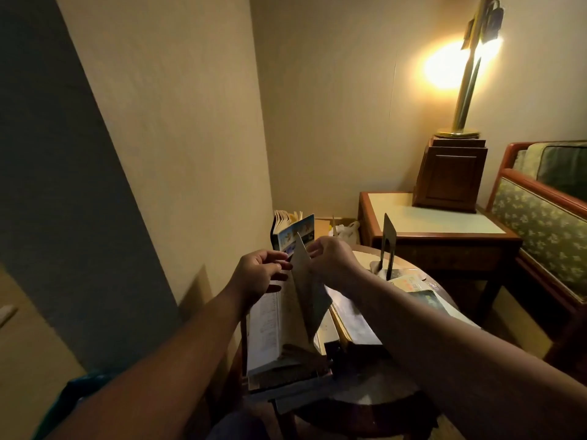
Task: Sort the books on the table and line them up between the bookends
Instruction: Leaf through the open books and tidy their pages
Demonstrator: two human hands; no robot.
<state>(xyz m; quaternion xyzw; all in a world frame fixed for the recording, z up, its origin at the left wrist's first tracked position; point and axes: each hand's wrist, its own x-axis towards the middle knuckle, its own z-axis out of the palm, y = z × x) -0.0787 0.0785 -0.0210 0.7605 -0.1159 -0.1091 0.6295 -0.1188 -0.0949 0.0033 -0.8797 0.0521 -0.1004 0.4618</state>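
Observation:
Several books stand in a leaning row on the small round table (365, 401). My left hand (259, 276) grips the top of a thick pale book (270, 331) at the row's left. My right hand (330, 258) pinches the top corner of a thin grey book (309, 300) that stands tilted beside it. Behind them stands a book with a colourful cover (293, 235), its pages fanned. A dark metal bookend (388, 246) stands upright at the far right of the table. More books (416, 289) lie flat beside it. Any second bookend is hidden.
A wall runs close along the left. A wooden side table (441, 223) behind carries a dark wooden box (449, 174) and a lit brass lamp (467, 77). A padded chair (540, 223) with a wooden frame stands at the right.

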